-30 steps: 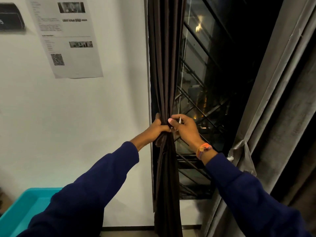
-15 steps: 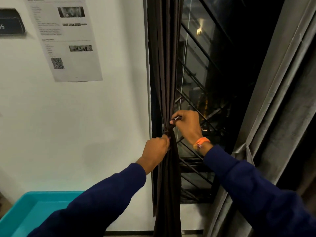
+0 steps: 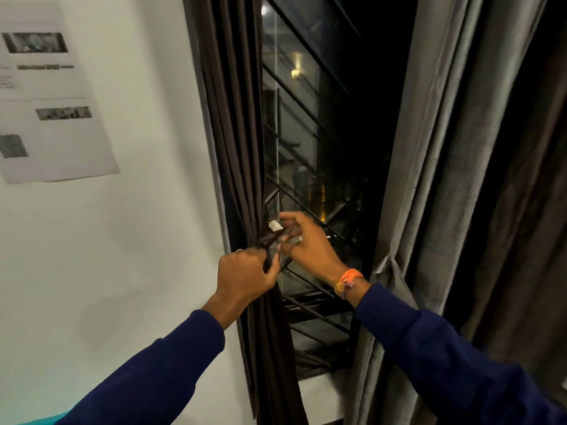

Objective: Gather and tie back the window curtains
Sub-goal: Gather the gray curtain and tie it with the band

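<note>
A dark brown curtain (image 3: 239, 142) hangs gathered into a narrow bundle at the window's left edge. A dark tie-back strip (image 3: 270, 236) with a small white tag wraps it at its pinched waist. My left hand (image 3: 245, 276) grips the bundle and one end of the tie just below the waist. To the right of the waist, my right hand (image 3: 302, 243) has its fingers spread and loosely curled around the tie's other end. A grey curtain (image 3: 435, 179) hangs at the right, cinched by its own tie (image 3: 388, 265).
The dark window (image 3: 322, 142) with metal grille bars lies between the two curtains. A printed paper sheet (image 3: 46, 96) is stuck on the white wall at left. A teal bin's edge (image 3: 46, 420) shows at the bottom left.
The view has moved closer to the curtain. My right hand's fingers have spread out from a tight pinch on the tie. My left hand still grips the bundle below the waist.
</note>
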